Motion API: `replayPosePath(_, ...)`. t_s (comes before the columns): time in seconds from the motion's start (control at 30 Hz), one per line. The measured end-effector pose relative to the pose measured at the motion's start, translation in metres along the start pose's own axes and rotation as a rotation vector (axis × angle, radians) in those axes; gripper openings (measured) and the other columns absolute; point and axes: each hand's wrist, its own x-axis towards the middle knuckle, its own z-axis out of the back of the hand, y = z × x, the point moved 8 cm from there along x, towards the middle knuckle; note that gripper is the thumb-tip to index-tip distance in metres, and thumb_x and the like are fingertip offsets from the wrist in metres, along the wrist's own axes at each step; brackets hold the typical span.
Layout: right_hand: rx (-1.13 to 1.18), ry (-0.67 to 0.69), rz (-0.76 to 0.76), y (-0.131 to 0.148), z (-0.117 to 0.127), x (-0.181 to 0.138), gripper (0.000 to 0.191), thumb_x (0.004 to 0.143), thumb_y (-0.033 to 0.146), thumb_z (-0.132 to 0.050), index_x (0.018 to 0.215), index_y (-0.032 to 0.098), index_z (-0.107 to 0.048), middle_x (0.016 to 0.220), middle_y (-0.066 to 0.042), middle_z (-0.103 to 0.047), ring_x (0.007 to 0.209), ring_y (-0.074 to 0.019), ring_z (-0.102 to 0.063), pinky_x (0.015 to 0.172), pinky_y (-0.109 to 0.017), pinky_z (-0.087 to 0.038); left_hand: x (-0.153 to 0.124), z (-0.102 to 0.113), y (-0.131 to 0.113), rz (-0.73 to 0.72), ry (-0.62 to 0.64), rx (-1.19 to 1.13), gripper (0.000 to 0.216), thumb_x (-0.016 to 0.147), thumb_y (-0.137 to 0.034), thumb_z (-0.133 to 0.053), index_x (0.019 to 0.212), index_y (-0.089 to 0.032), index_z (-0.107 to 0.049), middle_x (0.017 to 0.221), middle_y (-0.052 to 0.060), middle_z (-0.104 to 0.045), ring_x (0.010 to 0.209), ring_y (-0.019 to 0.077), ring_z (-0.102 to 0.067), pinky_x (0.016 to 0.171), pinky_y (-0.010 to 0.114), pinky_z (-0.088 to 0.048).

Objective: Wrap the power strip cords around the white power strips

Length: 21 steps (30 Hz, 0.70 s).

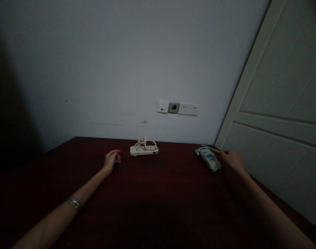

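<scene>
My left hand (111, 162) rests on the dark red table, its fingers loosely curled and apart, with nothing in them. Just to its right is a white power strip (144, 150), its cord (142, 141) looped in a bundle on top. Over at the right, the fingertips of my right hand (233, 159) pinch the near end of a thin pale strip (211, 148), which points away toward the wall. Beside that hand, on its left, lies a crinkled clear plastic packet (209, 158) with white and blue-green contents or print. What exactly the strip is cannot be made out.
The table (152, 200) runs back to a pale wall (137, 62). Wall sockets (189, 109) and a grey outlet plate (173, 107) sit above its back edge. A pale panelled door (279, 103) borders the right side. The light is dim.
</scene>
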Motion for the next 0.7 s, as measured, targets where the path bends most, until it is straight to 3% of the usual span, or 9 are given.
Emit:
replayPosePath(0.13,-0.042,0.045,0.154,0.062,-0.033,0.001,0.015,0.069,0.027,-0.062,0.076,0.015,-0.067,0.078,-0.012,-0.065,0.09,-0.0269,-0.059,0.078,-0.034,-0.043,-0.001,0.0,0.0,0.003,-0.001,0.011,0.028,0.057,-0.02,-0.047,0.083,-0.012,-0.056,0.046,-0.004,-0.052,0.039,0.0108,-0.048,0.039,0.023,-0.043)
replayPosePath(0.23,0.023,0.193,0.256,0.106,-0.085,-0.008,0.02,0.072,0.026,-0.059,0.086,0.015,-0.069,0.082,-0.008,-0.068,0.079,-0.0194,-0.062,0.075,-0.028,-0.044,-0.002,0.0,0.0,0.007,-0.007,0.036,0.027,0.058,-0.019,-0.045,0.083,-0.012,-0.055,0.046,-0.004,-0.051,0.038,0.0105,-0.047,0.039,0.023,-0.043)
replayPosePath(0.33,0.101,0.355,0.313,0.133,-0.143,-0.025,0.023,0.071,0.022,-0.059,0.09,0.014,-0.069,0.079,-0.006,-0.068,0.069,-0.0152,-0.061,0.069,-0.025,-0.045,-0.004,0.0,0.0,0.004,-0.017,0.074,0.026,0.06,-0.018,-0.044,0.083,-0.012,-0.055,0.047,-0.004,-0.051,0.039,0.0104,-0.048,0.04,0.023,-0.044)
replayPosePath(0.53,0.213,0.58,0.276,0.13,-0.236,-0.066,0.039,0.063,0.017,-0.064,0.102,0.014,-0.065,0.09,-0.007,-0.066,0.072,-0.0144,-0.061,0.064,-0.022,-0.047,0.0,-0.002,0.003,0.029,-0.038,0.223,0.02,0.063,-0.014,-0.045,0.081,-0.013,-0.054,0.059,0.0,-0.055,0.05,0.0113,-0.055,0.046,0.023,-0.048)
replayPosePath(0.7,0.27,0.635,0.196,0.112,-0.272,-0.087,0.064,0.061,0.018,-0.067,0.123,0.016,-0.052,0.115,-0.012,-0.058,0.084,-0.0166,-0.06,0.071,-0.026,-0.048,0.019,-0.025,-0.001,0.039,0.011,0.417,0.026,0.068,-0.021,-0.052,0.092,-0.013,-0.055,0.082,0.009,-0.063,0.069,0.0167,-0.061,0.052,0.024,-0.048)
